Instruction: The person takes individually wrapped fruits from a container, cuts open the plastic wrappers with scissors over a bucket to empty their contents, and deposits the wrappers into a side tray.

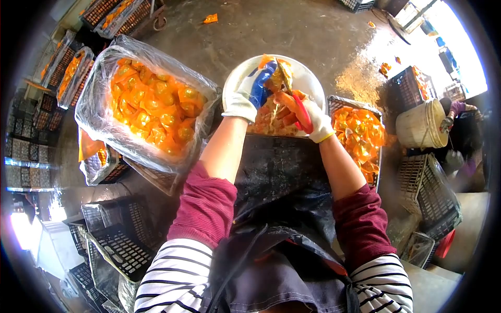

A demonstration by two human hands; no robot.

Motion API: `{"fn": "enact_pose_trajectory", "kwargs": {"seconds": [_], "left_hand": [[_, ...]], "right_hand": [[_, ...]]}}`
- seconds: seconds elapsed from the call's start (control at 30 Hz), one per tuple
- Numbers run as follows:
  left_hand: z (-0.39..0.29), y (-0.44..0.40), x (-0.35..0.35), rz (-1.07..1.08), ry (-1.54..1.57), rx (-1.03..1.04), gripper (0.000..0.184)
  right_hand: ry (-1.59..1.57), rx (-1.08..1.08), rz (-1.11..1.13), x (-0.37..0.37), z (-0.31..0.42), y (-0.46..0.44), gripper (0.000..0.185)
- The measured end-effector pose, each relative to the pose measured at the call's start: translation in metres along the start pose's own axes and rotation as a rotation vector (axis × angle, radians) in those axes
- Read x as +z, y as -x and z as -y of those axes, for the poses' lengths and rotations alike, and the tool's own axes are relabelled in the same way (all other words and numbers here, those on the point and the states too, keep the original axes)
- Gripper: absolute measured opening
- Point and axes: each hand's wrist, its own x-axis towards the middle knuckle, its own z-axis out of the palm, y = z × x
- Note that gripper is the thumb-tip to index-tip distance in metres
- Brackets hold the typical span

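My left hand (251, 95), in a white glove with a blue coating, is closed around an orange-wrapped bundle (274, 79) above a white basin (316, 86). My right hand (314, 119), in a white glove with orange coated fingers, grips red-handled scissors (303, 112). Their dark blades point up and lie against the bundle. Pale and orange scraps (272, 121) lie in the basin below my hands. What is inside the bundle cannot be made out.
A plastic-lined crate (94, 107) of orange-wrapped round pieces stands at left; another crate (382, 112) of them stands at right. Stacked black crates (120, 245) are at lower left. A person (462, 117) with a white bucket (417, 125) is at far right.
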Motion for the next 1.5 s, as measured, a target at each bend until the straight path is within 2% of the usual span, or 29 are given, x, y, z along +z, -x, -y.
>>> {"fn": "enact_pose_trajectory", "kwargs": {"seconds": [0.1,0.13,0.23,0.33,0.43,0.53,0.63,0.73,0.83,0.9,0.97,1.03,1.1,1.13,1.17,1.2,1.23,1.27,1.3,1.33,1.37,1.4,1.47,1.5], "left_hand": [[-0.012,0.009,0.008,-0.143,-0.261,-0.044,0.039],[-0.012,0.01,0.01,-0.141,-0.313,0.026,0.04],[-0.002,0.004,0.005,-0.139,-0.273,0.016,0.04],[0.017,-0.009,-0.006,-0.173,-0.453,0.091,0.041],[-0.003,0.003,0.004,-0.161,-0.514,-0.016,0.044],[0.014,-0.01,-0.006,-0.196,-0.768,0.056,0.049],[0.018,-0.01,-0.008,-0.193,-0.694,0.062,0.045],[0.021,-0.013,-0.008,-0.162,-0.483,0.011,0.042],[0.009,-0.003,-0.001,0.011,-0.249,-0.12,0.042],[0.015,-0.004,0.0,0.019,-0.375,-0.04,0.043],[0.016,-0.011,-0.001,-0.101,-0.855,-0.038,0.042],[0.027,-0.021,-0.006,-0.062,-0.933,0.068,0.044],[0.047,-0.031,-0.017,-0.038,-1.008,0.169,0.047],[0.052,-0.032,-0.017,-0.07,-0.78,0.157,0.037],[0.053,-0.032,-0.022,-0.077,-0.746,0.204,0.034],[0.043,-0.025,-0.022,-0.082,-0.712,0.251,0.03],[0.031,-0.022,-0.028,-0.084,-0.64,0.187,0.031],[0.018,-0.018,-0.034,-0.09,-0.567,0.125,0.033],[-0.023,0.003,-0.029,-0.132,-0.687,0.055,0.034],[-0.034,0.013,-0.038,-0.207,-0.559,-0.035,0.034],[-0.041,0.021,-0.051,-0.28,-0.424,-0.119,0.033],[-0.036,0.02,-0.083,-0.134,-0.643,0.153,0.033],[0.001,0.011,-0.162,-0.28,-0.731,0.436,0.03],[-0.012,0.033,-0.179,-0.379,-0.598,0.167,0.037]], "right_hand": [[-0.047,0.009,0.054,-0.001,-0.002,-0.001,0.034],[-0.036,0.018,0.051,-0.002,-0.002,-0.002,0.035],[0.083,0.028,-0.036,0.002,0.0,-0.005,0.036],[0.052,0.064,0.016,-0.007,-0.005,-0.007,0.035],[0.068,0.053,-0.033,-0.007,-0.007,-0.004,0.033],[0.009,0.029,0.004,-0.012,-0.009,-0.004,0.031],[0.075,-0.036,-0.018,-0.01,-0.01,-0.006,0.029],[-0.058,0.023,-0.076,-0.001,0.002,0.004,0.027],[0.044,-0.085,-0.137,-0.008,-0.01,-0.006,0.027],[0.343,-0.136,-0.213,-0.008,-0.007,-0.004,0.03],[0.611,-0.199,-0.274,-0.01,-0.008,-0.006,0.032],[0.842,-0.276,-0.317,-0.023,-0.024,-0.021,0.032],[0.696,-0.397,-0.403,-0.032,-0.04,-0.035,0.027],[0.646,-0.402,-0.376,-0.021,-0.025,-0.022,0.024],[0.596,-0.407,-0.349,-0.008,-0.009,-0.008,0.022],[0.249,-0.368,-0.323,-0.013,-0.02,-0.017,0.024],[-0.096,-0.313,-0.289,-0.025,-0.03,-0.026,0.026],[-0.135,-0.359,-0.258,-0.031,-0.031,-0.028,0.029],[-0.175,-0.403,-0.234,-0.035,-0.032,-0.027,0.034],[-0.257,-0.44,-0.244,-0.032,-0.026,-0.016,0.034],[-0.074,-0.317,-0.371,-0.015,0.002,0.005,0.03],[-0.212,-0.42,-0.412,-0.015,0.006,0.008,0.024],[-0.686,-0.571,-0.374,-0.052,-0.011,0.0,0.039],[-0.911,-0.652,-0.342,-0.071,-0.02,-0.004,0.046]]}}
